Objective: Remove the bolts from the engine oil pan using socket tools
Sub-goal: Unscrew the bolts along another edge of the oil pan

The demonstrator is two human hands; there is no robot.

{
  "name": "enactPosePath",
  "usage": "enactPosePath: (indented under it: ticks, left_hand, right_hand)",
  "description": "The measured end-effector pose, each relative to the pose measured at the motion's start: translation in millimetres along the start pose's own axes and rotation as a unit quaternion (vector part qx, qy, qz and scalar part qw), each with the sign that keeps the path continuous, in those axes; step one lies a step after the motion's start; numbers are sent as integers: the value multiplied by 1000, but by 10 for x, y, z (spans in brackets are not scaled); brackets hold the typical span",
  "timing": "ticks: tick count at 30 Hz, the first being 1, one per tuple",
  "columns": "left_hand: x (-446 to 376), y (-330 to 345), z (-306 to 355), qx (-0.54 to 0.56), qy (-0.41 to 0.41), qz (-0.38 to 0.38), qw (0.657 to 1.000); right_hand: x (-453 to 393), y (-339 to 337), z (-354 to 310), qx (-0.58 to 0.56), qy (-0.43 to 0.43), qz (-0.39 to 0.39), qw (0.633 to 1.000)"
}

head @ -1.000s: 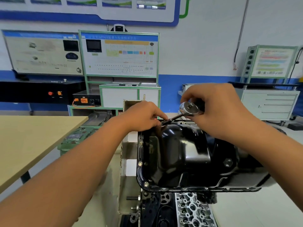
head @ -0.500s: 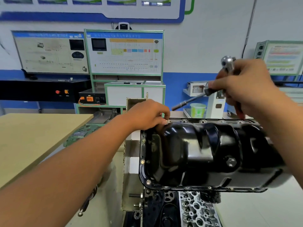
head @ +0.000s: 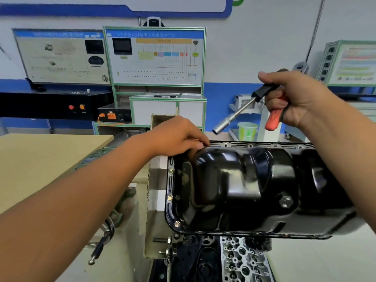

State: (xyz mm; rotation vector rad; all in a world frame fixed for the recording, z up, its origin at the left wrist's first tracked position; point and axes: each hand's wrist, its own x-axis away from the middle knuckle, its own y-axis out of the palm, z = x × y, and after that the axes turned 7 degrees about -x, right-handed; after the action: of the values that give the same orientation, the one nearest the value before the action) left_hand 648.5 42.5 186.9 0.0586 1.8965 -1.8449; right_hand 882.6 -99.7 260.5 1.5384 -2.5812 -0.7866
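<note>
From the head view, the oil pan sat upturned on the engine, a glossy black pressed-steel shell with a deep rounded sump and a flat flange around it; it looked stiff and fairly heavy, slick on its painted bulges, so the flange rim seemed the safest place to take hold; brass-coloured bolts showed along the left edge of the flange, while the holes along the far edge looked empty, though that was hard to tell; a drain plug stood out on the near side. The left hand rested at the far left corner of the pan, fingers curled down onto the flange; whether it pinched a bolt I could not tell. The right hand was raised well above the pan, clamped on the red-handled ratchet, its extension and socket pointing down-left, clear of the flange.
</note>
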Motion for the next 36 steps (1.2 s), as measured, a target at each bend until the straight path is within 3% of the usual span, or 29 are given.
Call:
enactPosePath:
  ticks: [3,8,14,20,23,29,36]
  left_hand:
    - [0,-15,15,-16,14,-20,1000]
    - [-2,24,54,-74,-5,22,997]
    - [-4,-108,69,-68,37,-39,996]
    - [-74,-73,61,-140,36,2,990]
    - [-72,-148,31,-93,34,-4,995]
    - [-5,-172,59,-106,69,-11,992]
    - [7,-87,44,-107,57,21,992]
  right_hand:
    - [-19,20,30,11,-31,12,999]
    - [-38,22,49,21,-72,25,997]
    - [-69,-39,72,37,-47,55,997]
    - [-123,-47,118,58,-20,34,998]
    - [-141,-40,150,65,-19,41,997]
    - [-120,-16,167,83,-33,50,995]
    - [12,70,154,107,-96,-19,989]
